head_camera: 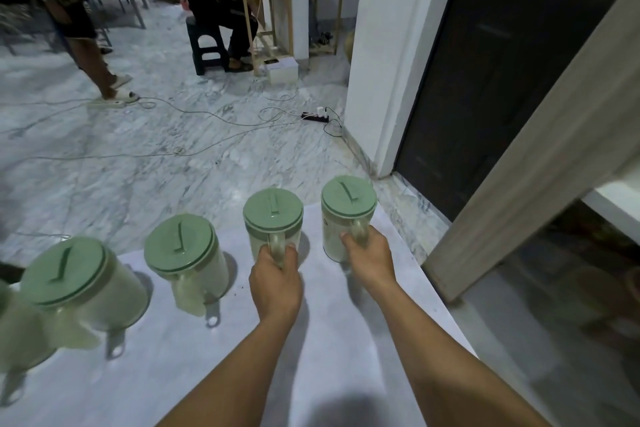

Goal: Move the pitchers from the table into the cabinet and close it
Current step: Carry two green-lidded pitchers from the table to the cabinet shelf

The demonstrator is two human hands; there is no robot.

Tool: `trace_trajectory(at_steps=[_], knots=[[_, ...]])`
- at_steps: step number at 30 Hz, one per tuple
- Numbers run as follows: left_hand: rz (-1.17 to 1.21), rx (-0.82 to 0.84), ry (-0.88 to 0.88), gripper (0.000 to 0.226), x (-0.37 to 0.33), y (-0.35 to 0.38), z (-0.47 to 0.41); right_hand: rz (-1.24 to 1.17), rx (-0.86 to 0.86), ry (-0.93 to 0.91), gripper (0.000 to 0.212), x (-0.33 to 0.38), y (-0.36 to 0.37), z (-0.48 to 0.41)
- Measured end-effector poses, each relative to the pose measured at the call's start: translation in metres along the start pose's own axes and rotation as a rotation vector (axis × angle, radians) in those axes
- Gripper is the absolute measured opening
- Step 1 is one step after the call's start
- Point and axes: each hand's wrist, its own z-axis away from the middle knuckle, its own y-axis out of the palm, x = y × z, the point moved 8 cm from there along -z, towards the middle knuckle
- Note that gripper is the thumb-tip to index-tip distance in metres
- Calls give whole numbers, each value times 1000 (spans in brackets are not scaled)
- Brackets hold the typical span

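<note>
Left hand (275, 279) fisted on pitcher 3 (272, 218) handle, right hand (369, 253) fisted on pitcher 4 (348, 215) handle; both upright, handles toward wearer, lids on, contents unclear.

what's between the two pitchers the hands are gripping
Nothing: in the head view only a bare strip of white table separates the left hand's pitcher from the right hand's pitcher.

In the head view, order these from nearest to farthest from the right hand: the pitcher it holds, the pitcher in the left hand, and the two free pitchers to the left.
1. Rightmost pitcher, gripped by the right hand.
2. Pitcher in the left hand.
3. Free pitcher, left of centre.
4. Far-left pitcher.
</note>
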Motion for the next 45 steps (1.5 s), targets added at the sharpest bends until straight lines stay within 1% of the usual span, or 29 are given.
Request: trace_trajectory(at_steps=[4,8,14,21,24,27,29,33,40,45], knots=[[61,8,52,23,-19,-9,2,6,-13,-35,18,15,-5,4],[87,35,98,23,-47,-24,11,16,-65,-82,16,41,-26,23],[198,95,180,24,-93,-68,36,-18,-166,-143,17,93,-70,78],[286,163,332,26,-149,-141,86,-62,-307,-215,17,146,-124,190],[295,207,411,26,-170,-175,120,-59,-414,-226,16,161,-152,249],[332,241,468,26,-189,-199,147,-41,-489,-235,22,172,-176,297],[347,287,517,26,-201,-213,169,-49,-536,-240,23,178,-193,334],[385,380,605,25,-222,-236,224,-46,-658,-245,15,179,-233,403],[406,516,708,25,-252,-260,309,-66,-805,-232,16,174,-296,501],[473,605,780,23,-274,-272,384,-47,-931,-251,16,169,-351,574]])
